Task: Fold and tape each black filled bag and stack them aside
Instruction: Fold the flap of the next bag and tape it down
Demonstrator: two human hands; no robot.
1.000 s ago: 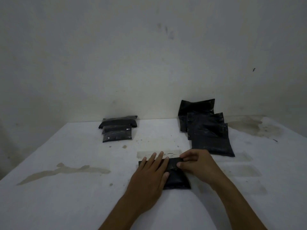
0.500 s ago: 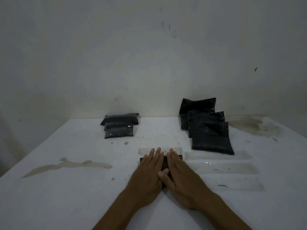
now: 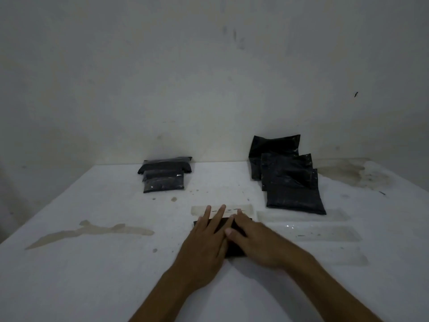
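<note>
A folded black bag (image 3: 234, 251) lies on the white table (image 3: 92, 275) in front of me, mostly hidden under both hands. My left hand (image 3: 206, 242) presses flat on its left part with straight fingers. My right hand (image 3: 255, 240) lies flat on its right part, fingers straight. A clear tape strip (image 3: 199, 209) sits on the table just beyond the bag, under my fingertips. Three folded bags form a stack (image 3: 163, 174) at the back left. Three unfolded black bags (image 3: 287, 175) overlap at the back right.
More clear tape strips (image 3: 325, 233) lie on the table to the right of my hands. A long brown stain (image 3: 92, 231) marks the table's left side and another stain (image 3: 348, 170) the back right corner. A plain wall rises behind the table.
My right hand went from pinching the bag's right edge to lying flat on the bag beside my left hand. The left hand stayed pressed down.
</note>
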